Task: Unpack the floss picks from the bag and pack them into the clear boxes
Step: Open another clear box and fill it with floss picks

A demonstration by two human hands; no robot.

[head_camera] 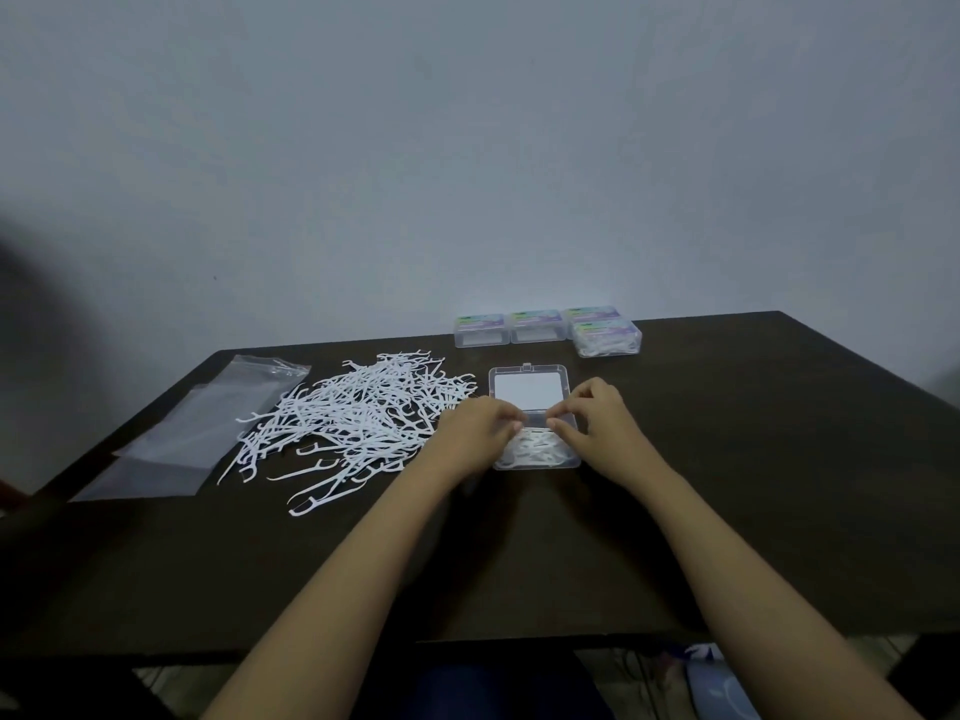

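Observation:
An open clear box (570,462) lies in the middle of the dark table, its lid (527,391) folded back flat and a small bunch of white floss picks (537,452) in its base. My left hand (480,428) and my right hand (595,420) hover over the base's far edge. Their curled fingertips nearly meet just above the picks. Whether the fingers pinch any picks is hidden. A large loose pile of floss picks (358,415) spreads out to the left of the box. Further left, the clear bag (208,423) lies flat.
Three closed clear boxes with coloured labels stand along the far table edge: one (480,330), a second (537,326) and a third (605,336), which holds picks. The table's near edge (467,641) runs under my forearms.

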